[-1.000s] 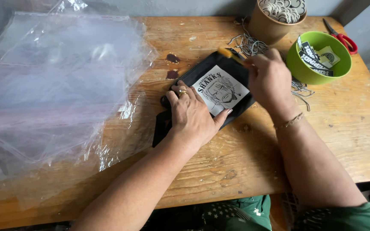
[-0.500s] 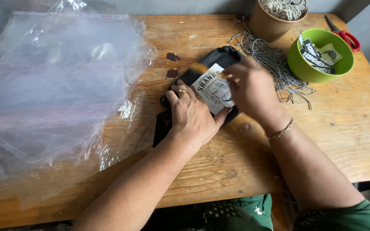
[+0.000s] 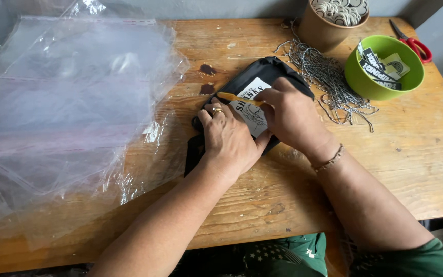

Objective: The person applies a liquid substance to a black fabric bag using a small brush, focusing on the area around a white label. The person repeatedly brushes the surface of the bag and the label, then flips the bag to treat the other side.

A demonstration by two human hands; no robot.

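We count two containers in the upper right of the frame. The brown paper cup (image 3: 329, 25) at the top edge is filled with small round white discs, too many and too small for us to count. Just right of it, the green bowl (image 3: 380, 82) holds a few black and pale printed tags. One pair of red-handled scissors (image 3: 412, 43) lies beyond the bowl, and a loose bundle of thin grey cords (image 3: 329, 82) spreads between the cup and the centre of the wooden table (image 3: 411, 169).

At the centre lies one black pouch (image 3: 262, 72) with a white printed label. Our left hand (image 3: 229, 141) rests flat on its lower end, fingers spread, gripping nothing. Our right hand (image 3: 290, 115) is curled over the pouch and pinches one thin orange stick (image 3: 237, 97) that lies across the label.

A stack of clear plastic bags (image 3: 73, 102) covers the left half of the frame.
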